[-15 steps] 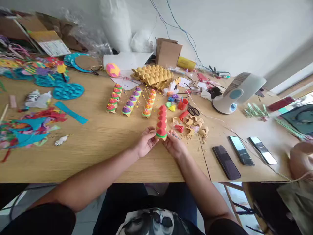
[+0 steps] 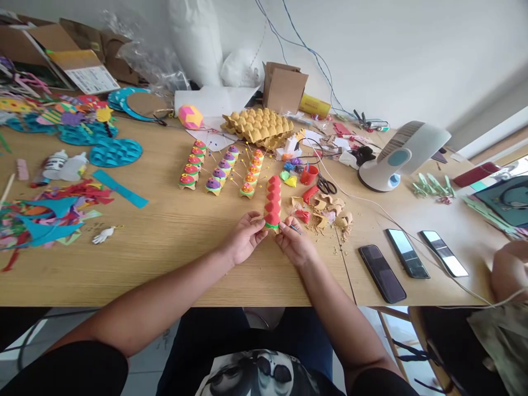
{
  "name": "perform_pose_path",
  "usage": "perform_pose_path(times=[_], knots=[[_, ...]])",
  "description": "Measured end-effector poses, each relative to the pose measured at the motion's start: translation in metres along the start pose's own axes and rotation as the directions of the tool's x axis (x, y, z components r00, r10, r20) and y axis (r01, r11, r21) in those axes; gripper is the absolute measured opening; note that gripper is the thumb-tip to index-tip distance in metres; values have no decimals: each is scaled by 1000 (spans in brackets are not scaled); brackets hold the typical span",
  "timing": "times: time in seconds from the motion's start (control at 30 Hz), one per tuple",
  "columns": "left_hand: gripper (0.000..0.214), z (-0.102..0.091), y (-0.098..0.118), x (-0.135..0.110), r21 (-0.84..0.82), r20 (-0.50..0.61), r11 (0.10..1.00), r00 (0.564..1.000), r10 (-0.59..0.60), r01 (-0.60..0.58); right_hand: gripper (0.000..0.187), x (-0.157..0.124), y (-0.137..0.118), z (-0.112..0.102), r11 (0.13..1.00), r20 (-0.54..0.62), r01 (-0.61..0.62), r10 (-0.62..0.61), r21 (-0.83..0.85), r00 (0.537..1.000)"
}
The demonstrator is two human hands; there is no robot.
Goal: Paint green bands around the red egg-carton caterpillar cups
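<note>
Between my hands is a strip of egg-carton cups (image 2: 273, 201) covered in red, with a green band at its near end. My left hand (image 2: 246, 237) pinches the near left corner. My right hand (image 2: 295, 242) grips the near right side, and a thin dark tool (image 2: 295, 229) sticks out between its fingers; its kind is unclear. Behind stand a red decorated carton strip (image 2: 192, 165), a purple one (image 2: 221, 170) and an orange one (image 2: 251, 174), with pins around them. Right of the held strip lie a red clay packet (image 2: 302, 215) and cut carton scraps (image 2: 330, 212).
A whole egg tray (image 2: 259, 126) lies at the back. Black scissors (image 2: 326, 186) and a red cup (image 2: 309, 175) are right of centre, near a white fan (image 2: 400, 157). Several phones (image 2: 381, 273) lie at right, beside another person's arm (image 2: 509, 269). Coloured scraps (image 2: 53, 214) cover the left.
The near end of the red strip tips slightly, showing less of its green band. My right fingers shift a little along its edge. The other person's arm at right moves slightly.
</note>
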State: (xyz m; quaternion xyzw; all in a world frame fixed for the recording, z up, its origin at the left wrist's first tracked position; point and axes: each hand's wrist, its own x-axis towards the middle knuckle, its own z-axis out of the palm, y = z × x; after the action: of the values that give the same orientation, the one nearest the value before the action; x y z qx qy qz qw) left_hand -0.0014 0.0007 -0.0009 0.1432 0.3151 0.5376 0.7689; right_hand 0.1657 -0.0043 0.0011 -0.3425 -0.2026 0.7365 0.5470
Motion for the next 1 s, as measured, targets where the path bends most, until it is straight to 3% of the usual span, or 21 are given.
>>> perform_pose_path(times=[0.37,0.77,1.0], knots=[[53,-3,0,-1,42,79,997,995,56,-60,54,-3,-1,3,982,46,74,-67,-172,997],[62,-3,-2,-1,128,69,988,995,73,-82,58,1,4,1,864,70,270,-266,-426,961],[66,-3,-5,-4,284,67,939,981,182,-194,58,-2,2,4,823,100,289,-276,-489,956]])
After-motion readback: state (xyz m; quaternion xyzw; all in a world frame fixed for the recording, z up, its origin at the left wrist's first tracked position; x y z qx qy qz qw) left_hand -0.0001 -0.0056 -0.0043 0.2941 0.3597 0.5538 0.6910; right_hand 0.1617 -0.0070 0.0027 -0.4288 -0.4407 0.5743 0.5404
